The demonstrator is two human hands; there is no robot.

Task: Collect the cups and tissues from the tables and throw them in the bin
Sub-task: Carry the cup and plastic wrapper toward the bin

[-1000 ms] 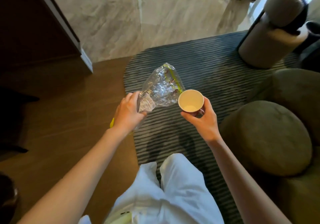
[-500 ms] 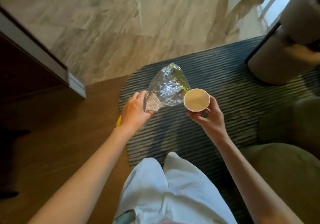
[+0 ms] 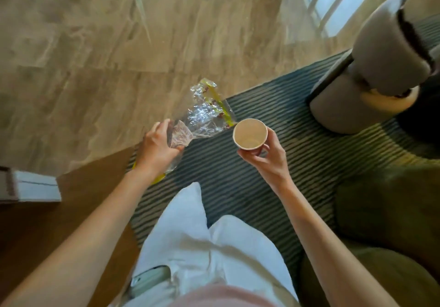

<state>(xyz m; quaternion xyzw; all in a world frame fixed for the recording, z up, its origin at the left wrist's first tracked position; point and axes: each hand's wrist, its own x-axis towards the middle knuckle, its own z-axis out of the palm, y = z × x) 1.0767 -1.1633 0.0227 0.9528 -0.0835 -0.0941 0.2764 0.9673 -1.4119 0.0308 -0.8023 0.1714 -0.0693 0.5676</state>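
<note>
My right hand [image 3: 267, 158] grips a small paper cup [image 3: 250, 134] from below, its mouth facing up and nothing visible inside. My left hand [image 3: 158, 149] holds a crumpled clear plastic bag [image 3: 203, 114] with a yellow strip, bunched at the neck between thumb and fingers. Some crumpled white paper shows inside the bag next to the hand. Both hands are held out in front of me at waist height, above the edge of a striped rug. No bin or table is in view.
A dark striped rug [image 3: 297, 140] lies under me, meeting marble floor [image 3: 119, 45] ahead and wood floor [image 3: 47, 223] at left. A grey padded chair [image 3: 371, 68] stands at right, a green cushioned seat [image 3: 392, 211] at lower right. A wall corner [image 3: 35, 186] juts in at left.
I have walked forward; the marble floor fills more of the view and the chair and green seat slid back to the right. Both hands keep their holds on bag and cup.
</note>
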